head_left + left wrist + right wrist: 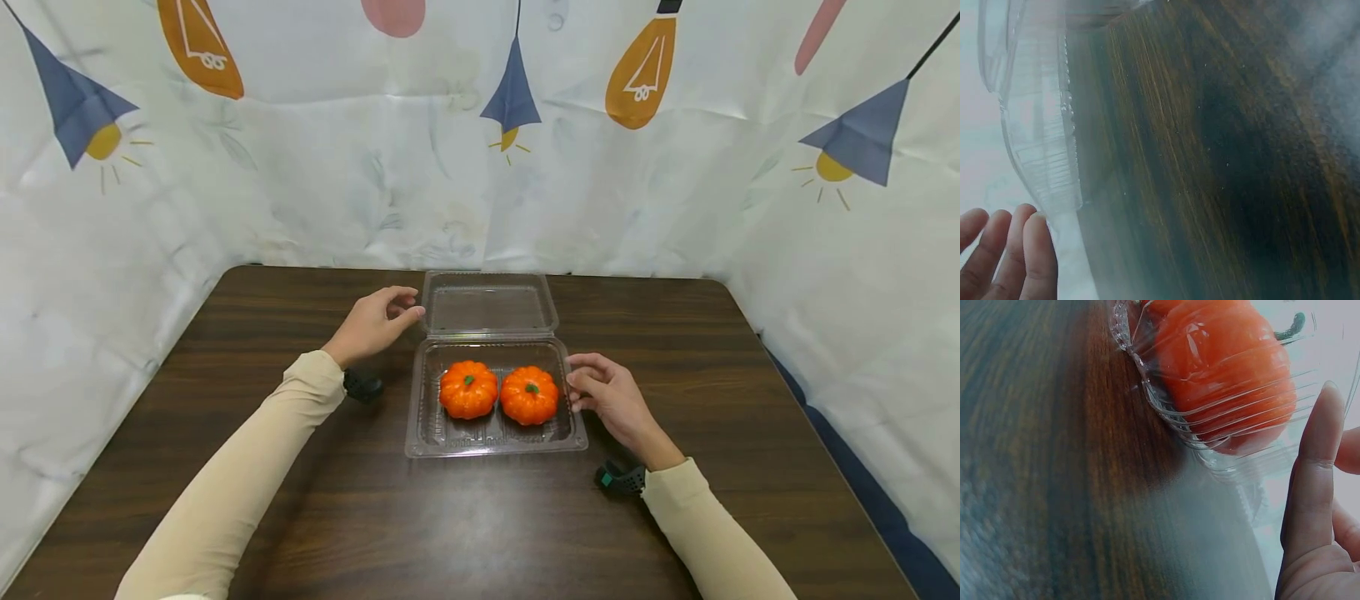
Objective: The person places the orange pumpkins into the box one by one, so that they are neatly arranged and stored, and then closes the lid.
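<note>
A clear plastic clamshell container [495, 446] lies open on the table, its lid [491, 308] folded back at the far side. Inside the base, two small orange pumpkins with green stems sit side by side, the left pumpkin [468, 390] and the right pumpkin [529, 395]. My left hand [378, 323] is at the lid's left edge, its thumb tip right by the rim and its fingers loosely bent. At the base's right wall is my right hand [611, 396], fingertips close against the rim. The right wrist view shows its thumb [1316, 481] straight beside the ribbed plastic.
A dark wood-grain table [495, 533] carries the container near its middle. Behind and along both sides hangs a white printed cloth [360, 183] with lamp and bulb pictures. Dark straps with devices are on both wrists, one a black band [621, 478].
</note>
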Demonstrator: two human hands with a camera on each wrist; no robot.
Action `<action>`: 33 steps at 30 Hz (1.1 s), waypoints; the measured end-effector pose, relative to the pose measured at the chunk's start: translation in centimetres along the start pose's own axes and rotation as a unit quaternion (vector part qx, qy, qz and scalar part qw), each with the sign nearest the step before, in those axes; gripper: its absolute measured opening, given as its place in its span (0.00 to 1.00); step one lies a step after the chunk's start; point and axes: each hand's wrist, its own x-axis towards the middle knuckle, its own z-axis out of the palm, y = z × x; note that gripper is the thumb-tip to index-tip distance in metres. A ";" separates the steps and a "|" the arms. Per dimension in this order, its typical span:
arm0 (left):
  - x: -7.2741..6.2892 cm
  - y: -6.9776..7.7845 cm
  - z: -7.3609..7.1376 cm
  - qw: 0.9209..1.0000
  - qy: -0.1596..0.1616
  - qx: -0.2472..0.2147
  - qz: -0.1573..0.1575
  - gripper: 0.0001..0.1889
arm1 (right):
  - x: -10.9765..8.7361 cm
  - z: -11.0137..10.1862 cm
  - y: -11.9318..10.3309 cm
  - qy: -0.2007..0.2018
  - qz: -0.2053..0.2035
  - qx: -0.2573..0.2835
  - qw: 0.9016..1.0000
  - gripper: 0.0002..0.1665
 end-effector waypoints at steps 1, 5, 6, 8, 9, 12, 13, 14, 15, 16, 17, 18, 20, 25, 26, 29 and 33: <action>0.1 -0.1 0.0 1.000 -0.003 -0.004 -0.006 0.30 | 0.0 0.0 0.0 0.000 0.000 0.000 1.000 0.18; 0.8 -0.7 0.3 0.999 -0.020 -0.025 -0.025 0.31 | 0.1 0.0 0.1 0.000 -0.001 0.002 1.000 0.19; 1.0 -0.8 0.4 0.999 -0.024 -0.032 -0.028 0.31 | 0.1 0.0 0.1 0.000 -0.001 0.004 1.000 0.19; 1.3 -1.1 0.5 0.998 -0.032 -0.045 -0.035 0.32 | 0.1 0.0 0.1 0.000 -0.002 0.004 1.000 0.19; 1.5 -1.2 0.6 0.997 -0.034 -0.051 -0.038 0.33 | 0.1 0.0 0.1 0.000 -0.001 0.004 1.000 0.20; 2.0 -1.5 0.8 0.995 -0.041 -0.077 -0.040 0.34 | 0.1 0.0 0.1 0.000 -0.001 0.002 1.000 0.20; 2.2 -1.5 0.8 0.995 -0.042 -0.086 -0.041 0.33 | 0.1 0.0 0.1 0.000 -0.001 0.002 1.000 0.20; 2.3 -1.6 0.9 0.994 -0.044 -0.093 -0.040 0.33 | 0.1 0.0 0.1 0.000 -0.001 0.003 1.000 0.20; 2.5 -1.6 1.0 0.993 -0.045 -0.099 -0.041 0.33 | 0.1 0.0 0.1 0.000 -0.002 0.004 1.000 0.20; 2.7 -1.7 1.0 0.993 -0.048 -0.104 -0.040 0.33 | 0.1 0.0 0.1 0.000 -0.003 0.005 1.000 0.20; 2.8 -1.7 1.1 0.992 -0.050 -0.108 -0.041 0.32 | 0.2 0.0 0.1 0.000 -0.003 0.005 1.000 0.20; 3.0 -1.8 1.2 0.992 -0.052 -0.109 -0.043 0.32 | 0.2 0.0 0.2 0.000 -0.004 0.006 1.000 0.20; 3.1 -1.9 1.3 0.991 -0.059 -0.112 -0.047 0.33 | 0.2 0.0 0.2 -0.001 -0.003 0.007 1.000 0.21; 3.5 -2.0 1.6 0.988 -0.073 -0.124 -0.050 0.32 | 0.2 0.1 0.3 0.001 -0.002 0.003 1.000 0.21; 3.6 -1.9 1.6 0.988 -0.074 -0.128 -0.050 0.32 | 0.2 0.1 0.3 0.002 -0.002 0.002 1.000 0.21; 3.8 -1.8 1.8 0.987 -0.076 -0.135 -0.050 0.32 | 0.3 0.1 0.3 0.004 -0.002 0.003 1.000 0.21; 3.8 -1.8 2.0 0.985 -0.076 -0.142 -0.057 0.34 | 0.3 0.1 0.2 0.006 -0.001 0.004 1.000 0.21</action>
